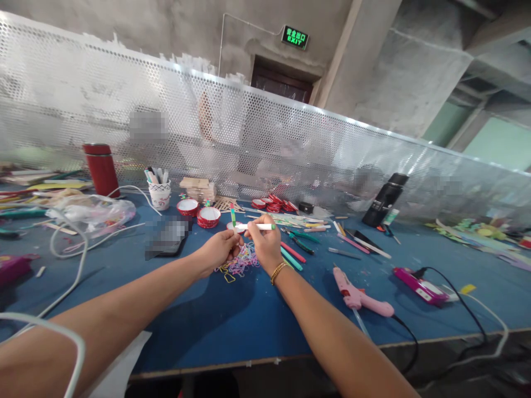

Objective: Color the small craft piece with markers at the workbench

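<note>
My right hand (pixel 266 243) grips a white marker pen (pixel 259 226) with a green end, its tip pointing left. Between the fingers of my left hand (pixel 222 250) stands a small upright stick (pixel 233 215) coloured green with a bit of red. The pen's tip is at or very near this stick; whether they touch I cannot tell. Below both hands lies a pile of pastel paper clips (pixel 243 260). A red and a green marker (pixel 291 260) rest just right of my right hand.
Red-rimmed round tins (pixel 208 217) stand behind my hands. A phone (pixel 169 236) and a cup of pens (pixel 160 193) are left. At right lie a pink glue gun (pixel 360 293), a purple power strip (pixel 421 287) and a black bottle (pixel 385 199). A perforated metal screen (pixel 232 127) runs along the back.
</note>
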The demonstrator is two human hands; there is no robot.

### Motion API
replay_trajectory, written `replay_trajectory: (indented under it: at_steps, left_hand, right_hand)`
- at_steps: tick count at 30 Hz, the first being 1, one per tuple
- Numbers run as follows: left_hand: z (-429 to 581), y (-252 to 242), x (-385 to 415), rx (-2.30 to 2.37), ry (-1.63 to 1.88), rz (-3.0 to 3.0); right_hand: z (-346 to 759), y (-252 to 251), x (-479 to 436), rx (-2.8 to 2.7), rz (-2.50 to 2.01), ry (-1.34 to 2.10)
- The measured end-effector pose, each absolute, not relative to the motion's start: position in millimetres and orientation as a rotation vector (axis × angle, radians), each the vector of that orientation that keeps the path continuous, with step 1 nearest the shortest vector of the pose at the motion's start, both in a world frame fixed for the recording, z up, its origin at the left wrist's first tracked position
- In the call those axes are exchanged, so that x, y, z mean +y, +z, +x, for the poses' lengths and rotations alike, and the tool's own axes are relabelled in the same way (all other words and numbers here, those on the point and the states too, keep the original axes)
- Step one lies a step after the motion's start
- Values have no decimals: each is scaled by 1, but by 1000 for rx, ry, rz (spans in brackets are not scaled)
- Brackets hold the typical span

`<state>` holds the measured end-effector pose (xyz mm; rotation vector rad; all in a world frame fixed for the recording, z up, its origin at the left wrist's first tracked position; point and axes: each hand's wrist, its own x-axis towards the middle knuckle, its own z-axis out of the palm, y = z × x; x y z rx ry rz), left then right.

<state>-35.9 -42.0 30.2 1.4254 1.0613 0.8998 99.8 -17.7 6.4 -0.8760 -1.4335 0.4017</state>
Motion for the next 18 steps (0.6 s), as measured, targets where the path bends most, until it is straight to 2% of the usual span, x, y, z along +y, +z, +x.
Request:
replay_trajectory:
  at_steps: [18]
  left_hand:
    - [-37,33,-44,1096,928,1430]
  right_hand:
    - [103,12,-20,-1413,-877,362]
